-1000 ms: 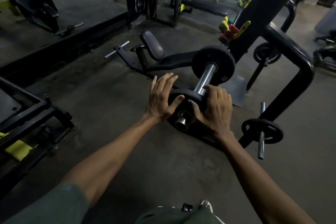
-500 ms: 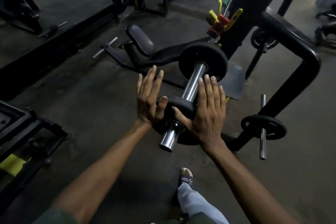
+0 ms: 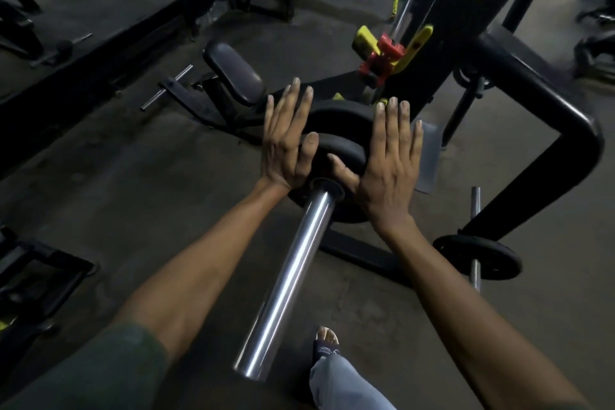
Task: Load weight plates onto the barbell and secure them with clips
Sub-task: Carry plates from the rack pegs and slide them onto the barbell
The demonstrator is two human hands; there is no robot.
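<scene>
On the steel bar [image 3: 293, 280], both flat hands pressed a black plate [image 3: 342, 153]. Left hand [image 3: 286, 143] and right hand [image 3: 389, 163] flanked the bar, fingers straight, gripping nothing.

L hand [image 3: 285, 146] & R hand [image 3: 390, 166] lie flat w/ straight fingers [image 3: 394, 123] against the near weight plate [image 3: 342, 156] on the chrome barbell sleeve [image 3: 289, 280], one each side of the bar. Thumbs rest on plate face. Second plate [image 3: 339, 116] sits just beyond fingertips. Red/yellow clips [image 3: 386, 55] hang on rack further past fingers. Small loaded bar [image 3: 477, 255] on floor, well right of R fingers.
</scene>
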